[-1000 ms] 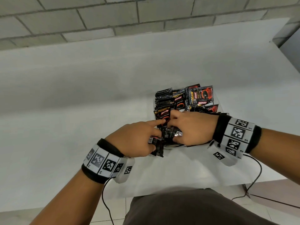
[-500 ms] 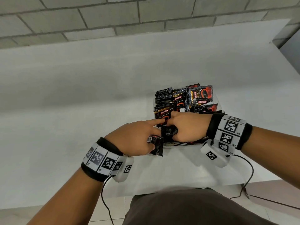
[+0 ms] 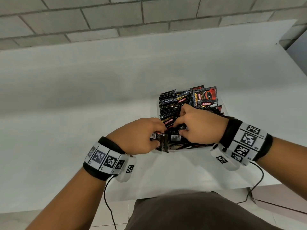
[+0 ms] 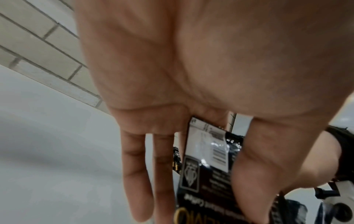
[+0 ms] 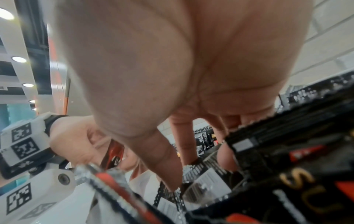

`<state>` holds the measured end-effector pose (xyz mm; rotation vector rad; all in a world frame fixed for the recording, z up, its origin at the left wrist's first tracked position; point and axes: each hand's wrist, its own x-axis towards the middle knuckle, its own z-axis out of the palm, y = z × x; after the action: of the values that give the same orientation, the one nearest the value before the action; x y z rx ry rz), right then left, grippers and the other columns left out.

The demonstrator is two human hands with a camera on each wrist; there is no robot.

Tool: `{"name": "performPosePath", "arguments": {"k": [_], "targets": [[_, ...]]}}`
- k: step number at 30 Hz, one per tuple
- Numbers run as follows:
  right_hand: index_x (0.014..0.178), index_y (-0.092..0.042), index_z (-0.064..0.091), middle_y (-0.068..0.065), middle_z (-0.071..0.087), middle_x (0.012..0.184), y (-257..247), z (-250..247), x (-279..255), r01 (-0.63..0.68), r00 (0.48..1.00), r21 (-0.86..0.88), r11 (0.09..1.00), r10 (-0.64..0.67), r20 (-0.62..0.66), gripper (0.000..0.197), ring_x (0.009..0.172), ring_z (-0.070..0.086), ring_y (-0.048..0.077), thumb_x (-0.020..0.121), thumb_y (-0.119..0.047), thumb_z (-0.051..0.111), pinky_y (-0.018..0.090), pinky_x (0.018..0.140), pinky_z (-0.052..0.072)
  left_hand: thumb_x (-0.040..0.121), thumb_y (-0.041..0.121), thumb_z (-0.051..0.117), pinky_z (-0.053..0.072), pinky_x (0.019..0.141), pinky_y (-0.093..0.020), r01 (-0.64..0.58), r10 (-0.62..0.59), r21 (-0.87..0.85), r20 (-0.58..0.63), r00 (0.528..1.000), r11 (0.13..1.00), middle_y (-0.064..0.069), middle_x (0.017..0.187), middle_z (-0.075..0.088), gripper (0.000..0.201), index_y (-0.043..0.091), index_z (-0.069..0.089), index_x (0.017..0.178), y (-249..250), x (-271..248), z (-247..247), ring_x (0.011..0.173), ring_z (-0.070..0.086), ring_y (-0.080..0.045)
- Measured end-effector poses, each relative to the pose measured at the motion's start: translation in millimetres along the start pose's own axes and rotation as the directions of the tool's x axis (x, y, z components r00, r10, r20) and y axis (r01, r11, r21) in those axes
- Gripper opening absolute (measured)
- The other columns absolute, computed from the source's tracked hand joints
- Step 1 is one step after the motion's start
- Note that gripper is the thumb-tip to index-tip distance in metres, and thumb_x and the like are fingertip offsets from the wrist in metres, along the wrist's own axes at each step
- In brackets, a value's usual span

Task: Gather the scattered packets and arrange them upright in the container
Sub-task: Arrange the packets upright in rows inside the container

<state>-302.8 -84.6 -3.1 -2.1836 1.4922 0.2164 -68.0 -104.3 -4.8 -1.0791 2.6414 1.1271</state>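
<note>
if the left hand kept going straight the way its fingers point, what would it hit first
Most likely the upright row of packets standing in the white container; the left hand, already pinching a black packet, points up-right toward them. Depth is unclear.

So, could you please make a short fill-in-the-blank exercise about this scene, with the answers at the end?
1. The left hand holds a dark ____ beside the container.
2. The packets in the container stand on a ____ table.
3. Behind the table is a wall of grey ____.
4. Each wrist wears a band printed with black-and-white ____.

Answers: packet; white; bricks; markers
</note>
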Motion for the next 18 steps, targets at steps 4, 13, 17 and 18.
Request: {"name": "performPosePath", "arguments": {"k": [4,13,17,18], "targets": [[0.130,-0.025,0.066,0.004,0.061,0.120,-3,1,5,0.017,0.999,-0.021,1.000,-0.016,0.042,0.034,0.105,0.058,0.020,0.098,-0.030,0.053,0.030,0.083,0.048,0.093,0.021,0.067,0.046,0.104,-0.036,0.038,-0.040,0.037,0.067,0.997,0.999,0.012,0.138,0.060,0.039,0.022,0.064,0.132,3,2,3,0.121,0.058,-0.012],[0.112,-0.021,0.073,0.002,0.070,0.102,-5,3,9,-0.009,0.998,0.008,1.000,0.009,0.058,0.028,0.092,0.064,0.020,0.091,-0.029,0.055,0.038,0.081,0.056,0.098,0.024,0.057,0.047,0.101,-0.037,0.058,-0.102,0.242,0.176,0.979,0.968,0.009,0.163,0.033,0.040,0.018,0.056,0.137,22,9,7,0.133,0.050,-0.019],[0.080,-0.009,0.074,0.006,0.072,0.074,1,-7,12,-0.106,0.987,0.139,0.985,0.121,-0.103,0.025,0.067,0.065,0.019,0.093,-0.018,0.055,0.029,0.064,0.052,0.096,0.025,0.057,0.052,0.091,-0.044,0.053,-0.095,0.233,0.172,0.980,0.971,0.004,0.142,0.054,0.037,0.018,0.057,0.132,18,9,11,0.112,0.060,-0.023],[0.079,-0.009,0.073,0.006,0.072,0.074,4,-10,14,-0.119,0.981,0.157,0.980,0.140,-0.131,0.025,0.068,0.066,0.020,0.092,-0.018,0.055,0.030,0.067,0.054,0.096,0.026,0.058,0.053,0.088,-0.044,0.058,-0.098,0.224,0.171,0.980,0.973,0.004,0.136,0.057,0.035,0.019,0.057,0.130,17,10,11,0.105,0.061,-0.022]]}}
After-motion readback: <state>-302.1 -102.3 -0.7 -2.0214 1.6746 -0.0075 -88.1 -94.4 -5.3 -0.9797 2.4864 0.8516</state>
